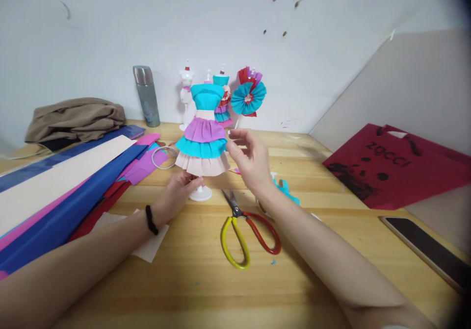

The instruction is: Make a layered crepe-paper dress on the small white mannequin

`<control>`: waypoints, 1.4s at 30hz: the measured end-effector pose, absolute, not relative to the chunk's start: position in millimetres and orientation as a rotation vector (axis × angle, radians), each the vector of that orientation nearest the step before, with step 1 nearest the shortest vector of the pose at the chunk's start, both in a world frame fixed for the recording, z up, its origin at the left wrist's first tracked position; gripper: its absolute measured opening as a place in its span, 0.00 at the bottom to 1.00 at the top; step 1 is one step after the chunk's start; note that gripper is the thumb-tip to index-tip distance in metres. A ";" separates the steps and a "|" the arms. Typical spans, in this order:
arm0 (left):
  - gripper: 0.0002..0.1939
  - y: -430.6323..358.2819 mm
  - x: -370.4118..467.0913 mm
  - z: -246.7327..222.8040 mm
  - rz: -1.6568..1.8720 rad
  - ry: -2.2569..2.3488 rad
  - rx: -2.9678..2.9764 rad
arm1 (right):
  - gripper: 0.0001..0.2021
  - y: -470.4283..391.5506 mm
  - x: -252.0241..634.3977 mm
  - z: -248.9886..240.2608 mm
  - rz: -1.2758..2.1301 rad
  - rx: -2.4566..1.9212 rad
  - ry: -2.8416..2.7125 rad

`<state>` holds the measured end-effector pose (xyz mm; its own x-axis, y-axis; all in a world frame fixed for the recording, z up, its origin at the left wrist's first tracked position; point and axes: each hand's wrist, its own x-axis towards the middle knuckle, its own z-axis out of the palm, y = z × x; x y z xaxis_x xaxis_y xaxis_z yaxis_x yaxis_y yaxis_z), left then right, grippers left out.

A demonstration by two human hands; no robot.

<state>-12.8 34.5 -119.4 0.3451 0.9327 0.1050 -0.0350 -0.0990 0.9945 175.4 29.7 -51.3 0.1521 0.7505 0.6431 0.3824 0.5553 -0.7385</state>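
A small dress form (208,97) stands upright on its round white base, wearing a paper dress with a turquoise bodice and ruffled tiers (204,130) in purple, turquoise and pale pink. My left hand (179,190), with a black band at the wrist, grips the stand's post under the skirt; the post is partly hidden by the fingers. Beside the skirt's right edge, my right hand (250,160) is open with curved fingers and holds nothing. Scissors (237,214) with one yellow and one red handle lie partly open on the wooden table in front of the stand.
Behind are more dress forms (186,81), one with a turquoise paper flower (248,98), and a flask (147,96). Coloured paper sheets (69,177) and a brown cloth (75,118) lie left. A red bag (397,172) and a phone (423,250) are right.
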 end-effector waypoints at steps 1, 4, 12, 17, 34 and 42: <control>0.13 34.0 -12.6 -119.1 1.033 0.882 1.421 | 0.12 30.1 173.7 -52.3 0.347 -1.041 -1.459; 0.11 32.7 -12.0 -117.8 1.060 0.893 1.440 | 0.10 30.8 169.3 -55.7 0.378 -1.048 -1.458; 0.12 30.7 -11.2 -116.0 1.066 0.879 1.453 | 0.11 23.5 173.6 -50.7 0.448 -0.920 -1.473; 0.11 31.6 -11.1 -117.2 1.063 0.865 1.465 | 0.08 25.7 171.2 -49.4 0.388 -1.058 -1.485; 0.11 31.4 -10.2 -116.4 1.071 0.905 1.437 | 0.06 26.1 170.1 -54.0 -0.114 -1.027 -1.534; 0.11 34.5 -9.7 -117.9 1.108 0.926 1.377 | 0.09 24.5 167.8 -64.3 -0.322 -0.865 -1.703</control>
<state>-9.7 34.5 -117.9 0.2607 0.9582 0.1182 -0.0535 -0.1079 0.9927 167.8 24.5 -64.3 -0.0870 0.3783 0.9216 0.6884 0.6915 -0.2189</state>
